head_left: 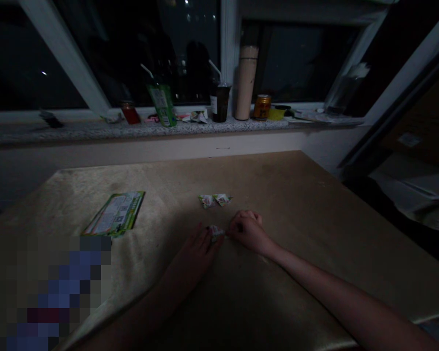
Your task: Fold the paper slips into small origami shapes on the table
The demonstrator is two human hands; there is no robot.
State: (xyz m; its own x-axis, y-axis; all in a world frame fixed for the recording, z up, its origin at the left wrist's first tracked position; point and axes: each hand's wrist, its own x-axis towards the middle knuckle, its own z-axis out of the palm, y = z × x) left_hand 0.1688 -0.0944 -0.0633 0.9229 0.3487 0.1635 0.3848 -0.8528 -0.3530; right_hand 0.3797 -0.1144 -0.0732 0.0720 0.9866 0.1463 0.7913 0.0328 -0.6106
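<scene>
A small folded wrapper, pale with coloured print, lies on the table between my two hands. My left hand rests low over the table, the wrapper held between its thumb and fingertips. On the other side, my right hand is curled closed, its thumb and forefinger pinched at the wrapper's right tip. Just beyond my hands sit two similar triangular folded wrappers, a left one and a right one, side by side and nearly touching. Dim light hides the finer details of my fingers.
Flat green-and-white printed packets lie on the left of the gold-brown table. The window sill behind holds a green bottle, a dark cup, a tall tumbler and an orange can. A pixelated patch covers the lower left.
</scene>
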